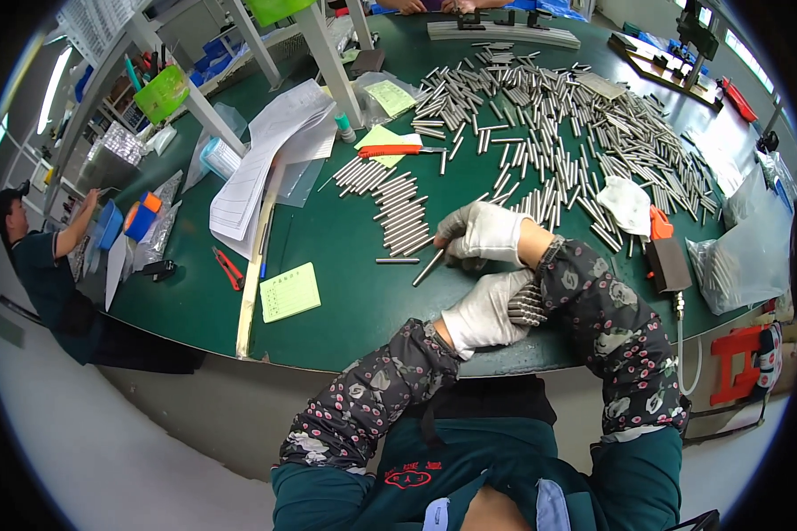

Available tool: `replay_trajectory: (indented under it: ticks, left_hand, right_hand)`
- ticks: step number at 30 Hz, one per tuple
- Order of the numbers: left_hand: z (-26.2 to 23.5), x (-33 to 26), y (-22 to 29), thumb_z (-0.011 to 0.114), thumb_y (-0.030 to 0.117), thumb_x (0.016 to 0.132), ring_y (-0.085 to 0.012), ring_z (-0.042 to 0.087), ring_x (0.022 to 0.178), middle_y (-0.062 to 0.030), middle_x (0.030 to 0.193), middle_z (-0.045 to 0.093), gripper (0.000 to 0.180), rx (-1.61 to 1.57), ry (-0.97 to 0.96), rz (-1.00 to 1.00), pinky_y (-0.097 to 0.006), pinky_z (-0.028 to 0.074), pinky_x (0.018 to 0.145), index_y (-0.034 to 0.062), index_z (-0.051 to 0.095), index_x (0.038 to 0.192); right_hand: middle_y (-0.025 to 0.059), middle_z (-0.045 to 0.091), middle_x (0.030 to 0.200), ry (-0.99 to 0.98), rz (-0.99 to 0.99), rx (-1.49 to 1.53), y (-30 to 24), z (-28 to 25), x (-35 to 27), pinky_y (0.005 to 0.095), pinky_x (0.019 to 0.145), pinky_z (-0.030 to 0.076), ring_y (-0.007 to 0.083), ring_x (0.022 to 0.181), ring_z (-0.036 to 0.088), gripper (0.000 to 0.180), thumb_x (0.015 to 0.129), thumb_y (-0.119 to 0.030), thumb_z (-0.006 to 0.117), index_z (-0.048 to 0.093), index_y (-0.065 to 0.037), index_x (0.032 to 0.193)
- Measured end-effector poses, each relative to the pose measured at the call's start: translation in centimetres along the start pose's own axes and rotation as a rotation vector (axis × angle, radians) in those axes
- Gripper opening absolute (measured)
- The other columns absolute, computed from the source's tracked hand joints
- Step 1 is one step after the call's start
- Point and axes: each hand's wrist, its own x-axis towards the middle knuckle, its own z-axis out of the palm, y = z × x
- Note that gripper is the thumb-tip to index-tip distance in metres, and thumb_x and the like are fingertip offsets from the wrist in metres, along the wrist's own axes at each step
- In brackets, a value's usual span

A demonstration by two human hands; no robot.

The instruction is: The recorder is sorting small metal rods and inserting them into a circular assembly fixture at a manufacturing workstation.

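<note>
Across the green bench (354, 319) lies a loose heap of metal pins (633, 137), with a red utility knife (390, 150) just beyond the neat pin rows (403, 215). My gloved left hand (485, 311) is closed around a bundle of pins (528, 306) near the front edge; my gloved right hand (485, 233), just beyond it, pinches a single pin (429, 267) near those rows.
</note>
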Motion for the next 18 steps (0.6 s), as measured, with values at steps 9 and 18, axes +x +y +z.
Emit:
replay_trajectory:
  ticks: [9, 18]
  left_hand:
    - [-0.7, -0.2, -0.9, 0.067, -0.002, 0.066, -0.0046, 0.052, 0.077, 0.0023, 0.086, 0.054, 0.05, 0.086, 0.057, -0.153, -0.019, 0.045, 0.068, 0.0034, 0.047, 0.111]
    - [-0.7, -0.4, -1.5, 0.071, 0.002, 0.065, -0.0062, 0.054, 0.077, 0.0004, 0.087, 0.056, 0.047, 0.233, 0.141, -0.108, -0.02, 0.046, 0.07, 0.005, 0.05, 0.107]
  right_hand:
    - [0.0024, 0.061, 0.078, 0.514, -0.217, 0.26, 2.2, -0.6, -8.4, 0.019, 0.059, 0.044, 0.0064, 0.067, 0.055, 0.022, 0.082, -0.008, 0.055, 0.061, 0.0, 0.101]
    - [-0.0004, 0.057, 0.077, 0.653, -0.306, 0.566, 7.4, 3.1, -11.7, 0.0185, 0.057, 0.041, 0.0058, 0.064, 0.05, 0.011, 0.082, -0.008, 0.057, 0.059, -0.002, 0.091]
